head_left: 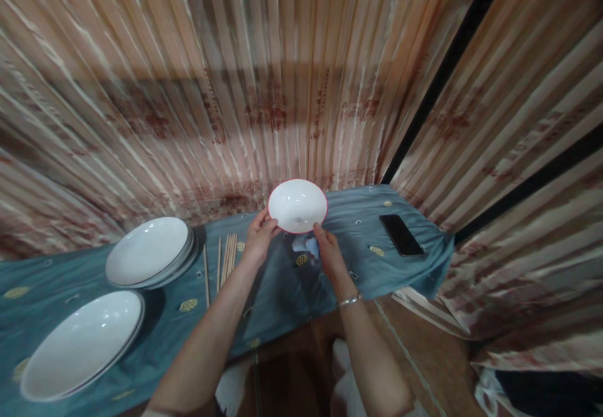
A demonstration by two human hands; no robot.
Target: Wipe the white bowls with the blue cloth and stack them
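A white bowl (pixel 298 205) with a thin red rim is held up in front of me over the table, its inside tilted toward me. My left hand (pixel 260 236) grips its lower left edge, thumb on the rim. On the lower right edge, my right hand (pixel 330 252) pinches the rim between thumb and fingers. A crumpled light-blue cloth (pixel 306 245) shows just below the bowl, beside my right fingers; I cannot tell whether that hand touches it. A silver bracelet (pixel 350 301) circles my right wrist.
Left of my hands, several chopsticks (pixel 229 255) lie on the blue patterned tablecloth (pixel 282 304). Farther left stand a stack of white plates (pixel 148 250) and a second, lower stack (pixel 85 345). A black phone (pixel 401 235) lies at right. Pleated curtains (pixel 282 90) hang behind the table.
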